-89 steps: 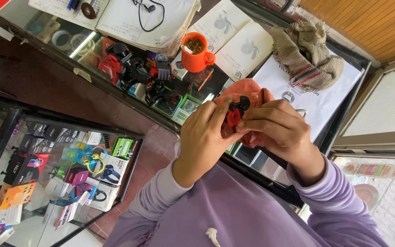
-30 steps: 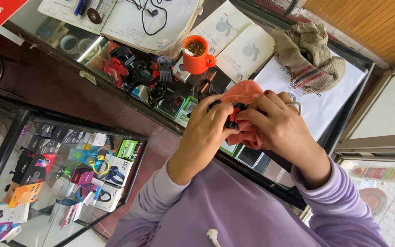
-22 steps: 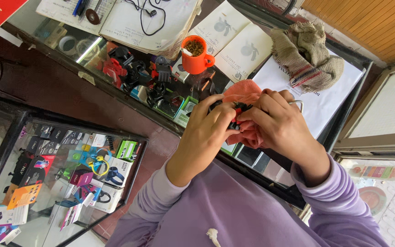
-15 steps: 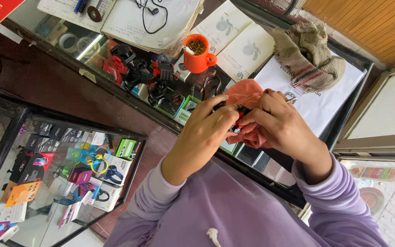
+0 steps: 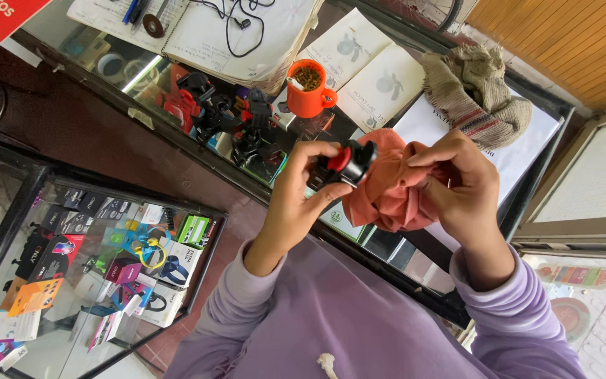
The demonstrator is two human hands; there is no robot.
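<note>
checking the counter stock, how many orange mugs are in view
1: the orange ceramic mug stands on the glass counter top, beyond the black-and-red clip gadget in the left hand. Others may be hidden.

Both hands are up off the table (image 5: 359,231), mid-air over its near edge. Left hand (image 5: 296,200) and right hand (image 5: 461,186) sit close together, the black-and-red clamp (image 5: 345,165) and orange cloth (image 5: 387,189) filling the gap between them, so no pass-through there. Straight ahead is blocked: orange mug (image 5: 308,88), with a cluster of black and red gadgets (image 5: 226,116) to its left. Far right is taken by the folded burlap cloth (image 5: 475,91). Flat papers (image 5: 369,67) lie low; a hand could pass over them. Open notebook (image 5: 240,35) with cable covers the far left. Open air left of the left hand, above the table's dark front edge.
</note>
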